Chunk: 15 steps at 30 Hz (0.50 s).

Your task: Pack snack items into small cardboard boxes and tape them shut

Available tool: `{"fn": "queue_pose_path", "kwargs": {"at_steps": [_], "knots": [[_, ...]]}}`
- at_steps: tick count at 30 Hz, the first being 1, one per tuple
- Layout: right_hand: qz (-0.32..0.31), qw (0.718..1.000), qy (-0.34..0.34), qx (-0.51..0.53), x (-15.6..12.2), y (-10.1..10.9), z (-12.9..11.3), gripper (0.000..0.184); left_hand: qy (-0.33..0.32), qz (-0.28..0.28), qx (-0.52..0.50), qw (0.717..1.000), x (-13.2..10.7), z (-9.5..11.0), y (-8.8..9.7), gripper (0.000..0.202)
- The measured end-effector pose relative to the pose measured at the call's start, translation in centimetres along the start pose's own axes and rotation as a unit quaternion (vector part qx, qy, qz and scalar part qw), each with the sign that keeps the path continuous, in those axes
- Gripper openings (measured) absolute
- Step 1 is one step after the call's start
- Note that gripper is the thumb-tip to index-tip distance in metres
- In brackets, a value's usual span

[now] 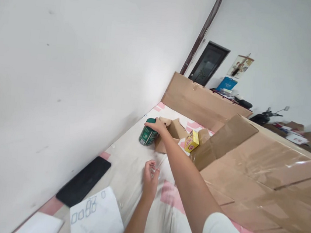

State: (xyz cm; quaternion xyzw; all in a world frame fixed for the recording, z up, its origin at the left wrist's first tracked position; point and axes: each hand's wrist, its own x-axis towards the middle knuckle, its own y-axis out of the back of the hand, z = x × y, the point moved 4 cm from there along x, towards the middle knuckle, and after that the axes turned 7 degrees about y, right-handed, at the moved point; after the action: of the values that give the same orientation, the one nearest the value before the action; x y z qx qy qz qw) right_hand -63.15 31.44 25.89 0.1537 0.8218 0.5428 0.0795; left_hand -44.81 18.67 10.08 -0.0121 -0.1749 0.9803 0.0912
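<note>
My right hand (pixel 158 125) reaches forward and grips a green can (pixel 147 134) near its dark green lid. The can stands on the pale cloth close to the wall, just left of a small cardboard box (pixel 163 146) with raised flaps. Nearer to me, my left hand (pixel 151 176) hovers low over the cloth, its fingers loosely curled and apart from the thumb, with nothing visible in it. To the right of the open box is a yellow box (pixel 191 141) with printed sides.
A white wall (pixel 80 67) runs along the left. Near it lie a flat black object (pixel 84 181) and a white sheet with drawn shapes (pixel 96 214). Large taped cardboard (pixel 263 176) borders the right, and a cardboard panel (pixel 198 102) stands at the far end.
</note>
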Motion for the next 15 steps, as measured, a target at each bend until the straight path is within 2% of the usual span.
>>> {"fn": "queue_pose_path", "kwargs": {"at_steps": [3,6,9,12,14,15], "knots": [[0.005,1.000,0.008,0.005,-1.4,0.2,0.3,0.084,-0.002,0.017,-0.013,1.000,0.0,0.3,0.3,0.027],[0.014,0.999,0.036,0.009,-4.8,0.7,0.1,0.087,-0.019,0.073,-0.036,0.996,0.3,0.7,1.3,0.030],[0.016,0.997,0.079,0.017,-10.2,1.2,-0.1,0.087,-0.029,0.166,-0.081,0.982,1.2,0.9,3.1,0.028],[0.009,0.991,0.127,0.031,-16.9,2.3,-0.7,0.085,-0.008,0.254,-0.146,0.956,2.4,0.5,5.3,0.023],[0.004,0.983,0.182,0.038,-21.4,3.8,-1.8,0.089,0.014,0.258,-0.192,0.947,2.9,0.2,6.2,0.028],[0.005,0.976,0.213,0.038,-23.5,4.7,-2.6,0.092,0.024,0.238,-0.212,0.948,3.1,0.1,6.4,0.032]]}}
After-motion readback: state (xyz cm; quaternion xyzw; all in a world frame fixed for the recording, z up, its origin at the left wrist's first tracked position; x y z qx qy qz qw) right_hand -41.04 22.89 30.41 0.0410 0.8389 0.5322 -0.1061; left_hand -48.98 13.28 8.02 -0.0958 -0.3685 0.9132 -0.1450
